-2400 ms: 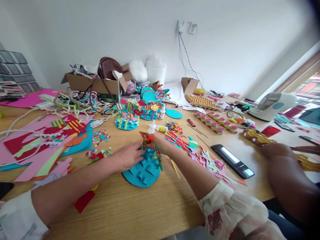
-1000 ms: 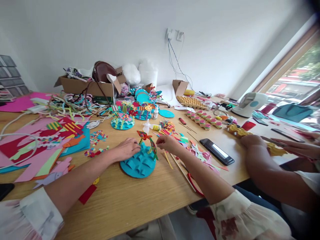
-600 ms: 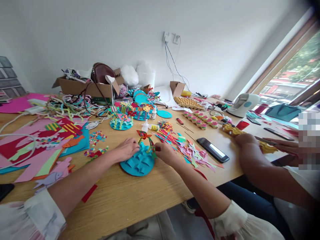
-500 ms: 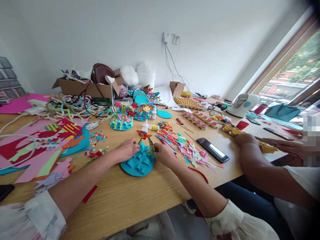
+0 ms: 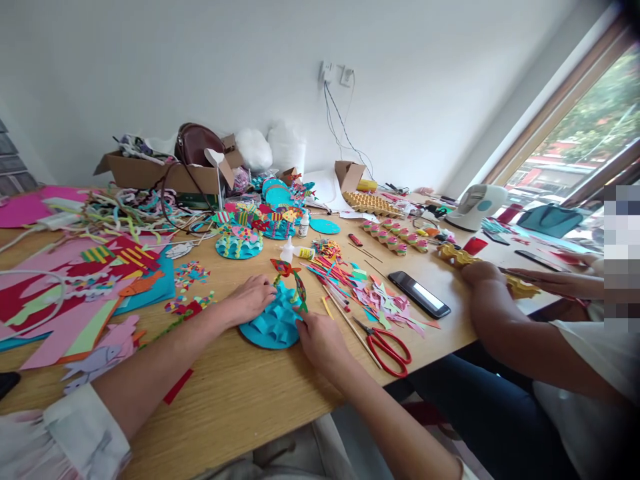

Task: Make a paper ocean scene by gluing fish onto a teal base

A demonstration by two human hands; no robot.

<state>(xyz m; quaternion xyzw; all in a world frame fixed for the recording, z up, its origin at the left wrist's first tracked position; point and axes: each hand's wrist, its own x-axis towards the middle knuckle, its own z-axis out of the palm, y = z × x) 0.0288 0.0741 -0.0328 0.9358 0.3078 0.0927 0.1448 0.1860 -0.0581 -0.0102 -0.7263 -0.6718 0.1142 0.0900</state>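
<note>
A blue paper sea craft (image 5: 274, 325) stands on the table before me, a round base with rows of curled paper waves. A red paper fish (image 5: 282, 267) and a green paper strip with colored dots (image 5: 301, 290) rise above its back. My left hand (image 5: 253, 299) is closed at the craft's left side, its fingertips against the waves near the back. At the right edge, my right hand (image 5: 320, 339) is closed with thumb and fingertips on the craft by the foot of the green strip. The fingers partly hide both contact points.
Right of my hand lie red-handled scissors (image 5: 389, 350), a wooden stick (image 5: 361, 339), paper scraps (image 5: 385, 300) and a phone (image 5: 419, 295). Behind are glue bottles (image 5: 300, 252) and a finished sea craft (image 5: 239, 245). A co-worker's arm (image 5: 505, 313) works on yellow egg-carton strips (image 5: 521, 287).
My right hand has moved down and slightly left, from beside the green strip to the craft's right edge. The scissors beneath that arm now show. My left hand stays at the craft.
</note>
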